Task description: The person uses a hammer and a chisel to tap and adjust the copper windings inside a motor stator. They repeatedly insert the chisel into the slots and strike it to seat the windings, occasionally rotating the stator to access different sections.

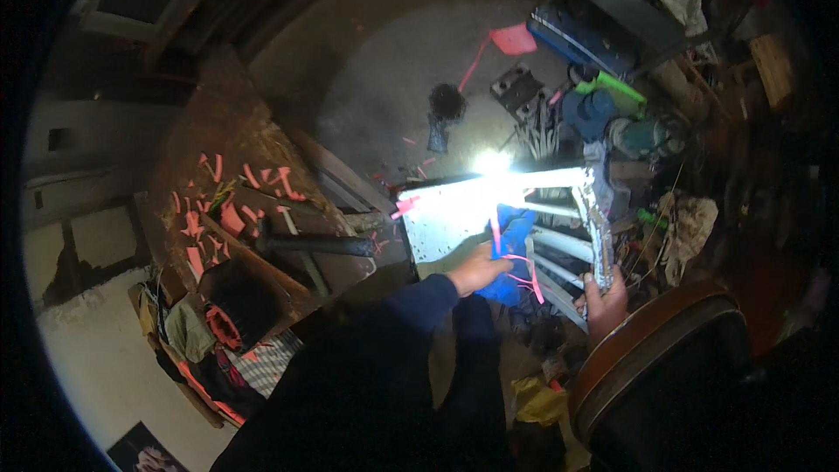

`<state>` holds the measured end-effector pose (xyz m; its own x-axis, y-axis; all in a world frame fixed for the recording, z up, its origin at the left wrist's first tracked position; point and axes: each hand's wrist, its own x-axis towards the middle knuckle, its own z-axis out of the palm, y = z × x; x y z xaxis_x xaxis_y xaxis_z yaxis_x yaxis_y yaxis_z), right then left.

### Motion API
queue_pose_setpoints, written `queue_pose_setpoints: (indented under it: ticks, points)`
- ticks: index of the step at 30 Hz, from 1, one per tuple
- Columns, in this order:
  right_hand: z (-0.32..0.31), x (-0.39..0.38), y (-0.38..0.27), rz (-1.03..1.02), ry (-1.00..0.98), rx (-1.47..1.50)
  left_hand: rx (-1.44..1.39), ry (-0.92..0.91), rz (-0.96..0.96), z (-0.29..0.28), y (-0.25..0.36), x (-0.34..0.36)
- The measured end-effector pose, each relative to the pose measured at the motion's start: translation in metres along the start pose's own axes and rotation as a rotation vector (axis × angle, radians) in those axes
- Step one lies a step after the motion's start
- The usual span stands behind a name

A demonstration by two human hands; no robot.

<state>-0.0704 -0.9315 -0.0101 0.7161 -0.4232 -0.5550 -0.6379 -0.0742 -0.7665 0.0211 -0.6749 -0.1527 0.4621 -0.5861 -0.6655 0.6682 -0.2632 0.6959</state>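
My left hand (476,270) is closed on a crumpled blue cloth-like piece (514,245), with thin pink strips (535,284) hanging around it. Behind that hand lies a white panel (441,225), glaring under a bright light. To its right spreads a pale slatted frame (564,245) with a worn, scuffed edge. My right hand (605,304) wraps its fingers around the lower right corner of this frame. Whether the panel and the frame are one piece I cannot tell. The blue piece covers part of the slats.
A brown wooden surface (262,144) on the left holds scattered pink scraps (232,218) and a dark bar (323,246). Beyond the frame, a dark brush-like object (447,103) and a blue case (581,42) lie on the floor. A round brown-rimmed object (651,332) stands close at right.
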Motion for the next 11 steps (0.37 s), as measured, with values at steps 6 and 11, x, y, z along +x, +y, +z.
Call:
queue_pose_setpoints:
  ticks: [6,11]
  points:
    - [-0.015,0.011,0.046,-0.003,0.019,-0.224,-0.484,0.338,0.348,-0.146,0.184,-0.176]
    - [-0.044,0.032,0.098,-0.140,0.122,-0.594,-0.316,0.916,0.583,-0.303,0.265,-0.299]
